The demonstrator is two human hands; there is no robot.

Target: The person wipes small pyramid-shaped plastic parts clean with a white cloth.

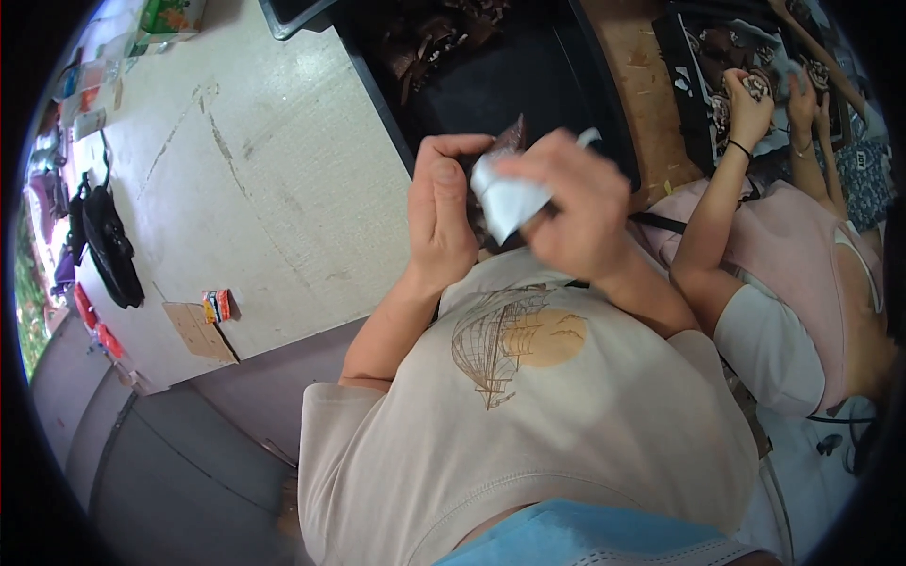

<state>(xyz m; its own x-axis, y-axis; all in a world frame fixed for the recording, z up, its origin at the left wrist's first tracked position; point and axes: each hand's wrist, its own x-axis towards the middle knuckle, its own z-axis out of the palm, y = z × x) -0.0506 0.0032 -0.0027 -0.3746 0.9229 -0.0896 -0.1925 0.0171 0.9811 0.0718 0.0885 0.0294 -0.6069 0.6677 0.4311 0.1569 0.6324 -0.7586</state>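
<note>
My left hand (442,209) is closed around a dark brown, pointed piece (511,139), holding it in front of my chest at the near edge of a black tray. What kind of thing the piece is, I cannot make out; most of it is covered. A white cloth or sheet of paper (511,196) lies against it, gripped by my right hand (580,203), which is smeared by motion. Farther off, in the black tray (557,90), sit several dark brown pieces (434,47) with pale patches.
A white, scuffed table (274,170) spreads to the left, with a black bag (109,241), a piece of cardboard (196,330) and a small orange packet (217,306). Close on my right, a co-worker's hand (750,106) holds a brown-and-cream piece over another tray (694,123).
</note>
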